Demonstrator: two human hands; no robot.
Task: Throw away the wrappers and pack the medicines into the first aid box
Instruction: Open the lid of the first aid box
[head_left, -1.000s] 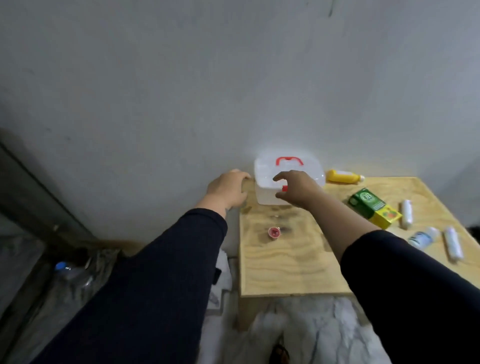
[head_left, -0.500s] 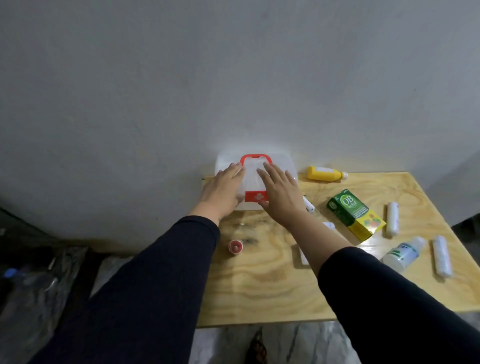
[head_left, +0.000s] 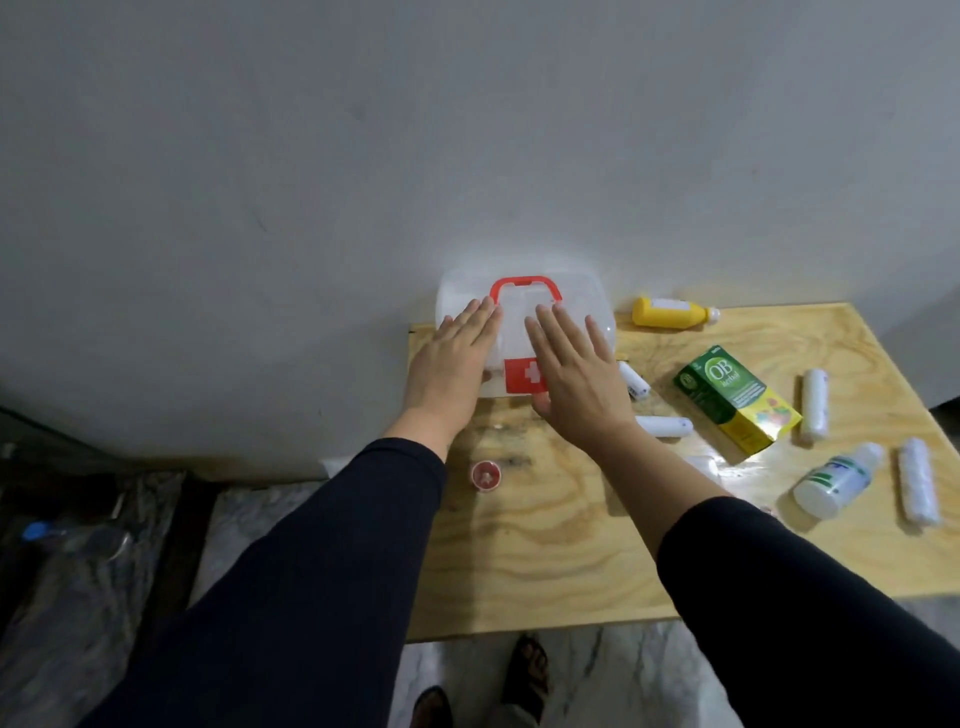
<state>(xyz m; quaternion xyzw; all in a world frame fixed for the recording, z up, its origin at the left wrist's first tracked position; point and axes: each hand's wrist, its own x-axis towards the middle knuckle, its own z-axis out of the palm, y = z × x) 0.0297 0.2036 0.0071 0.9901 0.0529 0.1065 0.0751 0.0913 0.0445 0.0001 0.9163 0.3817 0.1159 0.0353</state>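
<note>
Nearest to us, a small red cap (head_left: 485, 474) is lying alone on the bare plywood table (head_left: 545, 561), just short of our left wrist. Off to the right the medicines are lying spread out and well apart, probably so each can be picked up singly: a white bottle (head_left: 836, 480), white rolls (head_left: 918, 488), a green and yellow carton (head_left: 737, 400), and farther back a yellow bottle (head_left: 672, 313) near the wall.

Beyond the cap, we are laying both hands flat on the lid of the first aid box (head_left: 597, 301). Our left hand (head_left: 449, 364) and right hand (head_left: 576, 374) are spread wide, fingers straight, gripping nothing; they are pressing on either side of the red cross label, which we judge is steadying the box before we open it. The box is sitting shut at the table's far left edge, against the wall, its red handle (head_left: 524, 286) folded flat. Nothing appears packed yet.
</note>
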